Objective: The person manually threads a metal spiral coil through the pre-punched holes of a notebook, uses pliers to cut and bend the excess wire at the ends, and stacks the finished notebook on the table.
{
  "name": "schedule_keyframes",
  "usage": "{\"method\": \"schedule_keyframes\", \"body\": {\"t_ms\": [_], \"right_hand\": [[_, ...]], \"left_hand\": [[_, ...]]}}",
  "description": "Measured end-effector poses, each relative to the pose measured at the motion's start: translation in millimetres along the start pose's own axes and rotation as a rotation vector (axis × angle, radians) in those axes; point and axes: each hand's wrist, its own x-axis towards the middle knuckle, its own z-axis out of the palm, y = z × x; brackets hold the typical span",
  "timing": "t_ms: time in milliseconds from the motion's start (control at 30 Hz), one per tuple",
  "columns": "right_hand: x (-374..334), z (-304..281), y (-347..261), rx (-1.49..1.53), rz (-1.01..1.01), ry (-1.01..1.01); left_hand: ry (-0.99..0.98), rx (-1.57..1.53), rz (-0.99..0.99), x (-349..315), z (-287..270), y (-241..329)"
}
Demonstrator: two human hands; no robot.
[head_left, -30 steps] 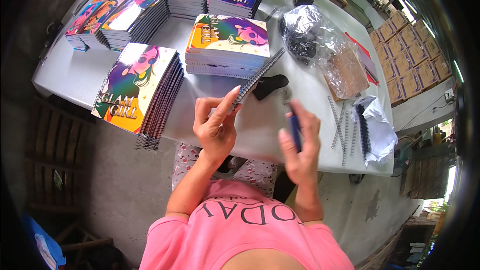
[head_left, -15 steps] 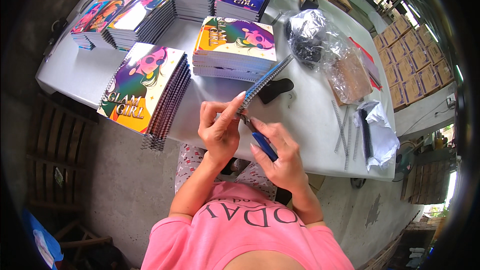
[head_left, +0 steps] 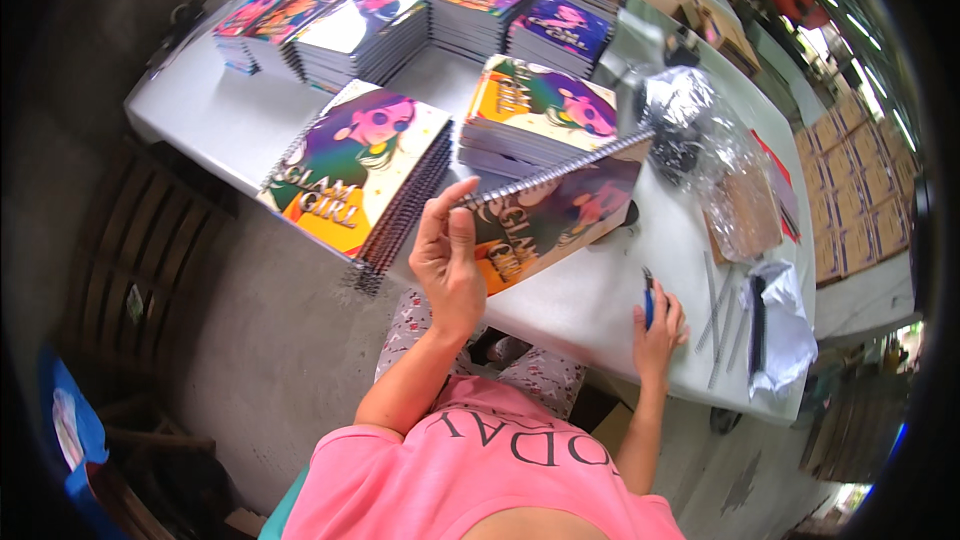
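A spiral notebook [head_left: 565, 205] with a colourful illustrated cover is raised over the near side of the table, tilted, its wire coil along the upper edge. My left hand [head_left: 450, 275] grips it by the left end of the coil. Farther right, by the table's front edge, my right hand [head_left: 660, 338] is closed round blue-handled pliers [head_left: 649, 300], their jaws pointing away from me. Left of my left hand stands a stack of bound spiral notebooks [head_left: 350, 160]. Behind the raised notebook is another stack [head_left: 545, 105] with a matching cover, partly hidden by it.
Several notebook stacks [head_left: 365, 30] fill the far side of the white table [head_left: 570, 315]. To the right lie crumpled clear plastic [head_left: 735, 185], loose wire coils [head_left: 715, 325] and white paper [head_left: 790, 340] with a dark coil. Cartons [head_left: 860, 185] are piled beyond the table.
My right hand has moved away from the coil to the right with the pliers, down toward the table. My left hand has turned the notebook so its cover shows. The view has shifted.
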Motion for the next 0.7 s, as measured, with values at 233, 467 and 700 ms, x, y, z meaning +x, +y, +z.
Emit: {"method": "schedule_keyframes", "body": {"t_ms": [233, 467, 700], "right_hand": [[56, -35, -81, 1.199, -0.187, 0.037], [74, -127, -172, 0.74, -0.569, 0.733], [57, -182, -265, 0.746, -1.169, -0.237]], "left_hand": [[-0.05, -0.199, 0.132, -2, -6, 43], [-0.09, -0.032, 0.373, 16, -46, 116], [-0.134, 0.499, 0.762, 35, -72, 151]]}}
